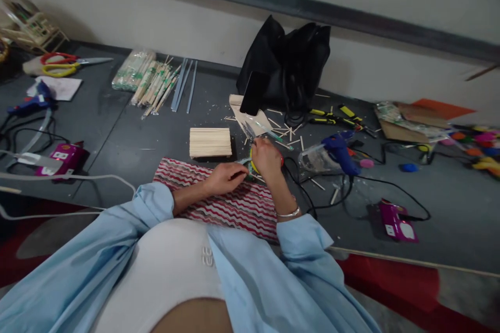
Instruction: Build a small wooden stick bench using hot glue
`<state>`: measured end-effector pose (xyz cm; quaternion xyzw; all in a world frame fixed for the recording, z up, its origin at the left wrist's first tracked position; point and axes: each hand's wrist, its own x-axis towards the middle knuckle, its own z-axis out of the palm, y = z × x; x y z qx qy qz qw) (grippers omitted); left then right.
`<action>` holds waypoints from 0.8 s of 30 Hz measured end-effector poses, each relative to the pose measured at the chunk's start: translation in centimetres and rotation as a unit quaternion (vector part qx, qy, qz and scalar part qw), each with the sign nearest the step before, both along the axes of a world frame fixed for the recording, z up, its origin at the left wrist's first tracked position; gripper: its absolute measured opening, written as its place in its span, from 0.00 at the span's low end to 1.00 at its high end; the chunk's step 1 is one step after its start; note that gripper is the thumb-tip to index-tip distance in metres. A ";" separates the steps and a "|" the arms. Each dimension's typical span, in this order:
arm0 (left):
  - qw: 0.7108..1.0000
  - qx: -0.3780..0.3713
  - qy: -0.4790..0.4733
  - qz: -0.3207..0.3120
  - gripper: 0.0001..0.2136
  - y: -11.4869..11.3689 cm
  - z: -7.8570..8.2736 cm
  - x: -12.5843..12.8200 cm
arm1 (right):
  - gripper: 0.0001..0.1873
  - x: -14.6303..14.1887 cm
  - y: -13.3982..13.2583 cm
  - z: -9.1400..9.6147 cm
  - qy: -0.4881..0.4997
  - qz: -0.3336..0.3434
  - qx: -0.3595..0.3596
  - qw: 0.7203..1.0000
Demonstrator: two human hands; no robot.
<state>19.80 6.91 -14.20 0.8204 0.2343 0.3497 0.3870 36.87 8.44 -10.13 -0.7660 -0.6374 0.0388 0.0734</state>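
Note:
My right hand (267,158) is closed around yellow and red handles that look like a pair of scissors (254,164); most of them is hidden under the fingers. A pale, blade-like part points left toward my left hand (226,179). The left hand rests over the striped cloth (219,210), thumb and fingers pinched together. Something small and green-printed shows at its fingertips, too little to name. Just beyond the left hand sits a block of pale wooden sticks (210,142), laid side by side.
Loose sticks (291,132) lie around a black bag (289,62) and a leaning phone (254,92). A blue glue gun (339,152) with trailing cables is at right, another (39,99) at left. Wrapped sticks (156,83), grey strips (183,86) and large scissors (66,65) lie at the back left.

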 end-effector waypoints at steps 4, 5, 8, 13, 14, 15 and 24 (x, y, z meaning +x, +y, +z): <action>1.000 -0.018 0.007 -0.012 0.10 0.0 -1.3 -0.3 | 0.14 1.4 0.4 -0.1 0.000 -0.049 0.027 0.998; 0.999 -0.028 0.010 -0.016 0.10 0.0 -1.4 -0.3 | 0.14 1.7 0.6 0.1 -0.005 -0.062 0.030 0.998; 0.998 -0.056 0.014 -0.024 0.10 -0.1 -1.4 -0.3 | 0.16 1.9 1.3 0.5 -0.002 -0.042 0.020 0.999; 0.997 -0.071 -0.015 -0.019 0.10 0.0 -1.0 -0.4 | 0.20 0.6 2.2 -0.1 -0.006 0.067 -0.025 0.997; 0.997 -0.076 -0.017 -0.018 0.10 0.1 -1.0 -0.4 | 0.20 0.5 2.3 -0.2 -0.018 0.073 -0.034 0.997; 0.997 -0.080 -0.017 -0.015 0.10 0.2 -0.9 -0.4 | 0.19 0.4 2.3 -0.4 -0.031 0.077 -0.040 0.996; 0.992 -0.122 -0.031 -0.008 0.11 0.5 -0.5 -0.5 | 0.13 0.1 2.6 0.6 -0.027 0.104 -0.025 0.994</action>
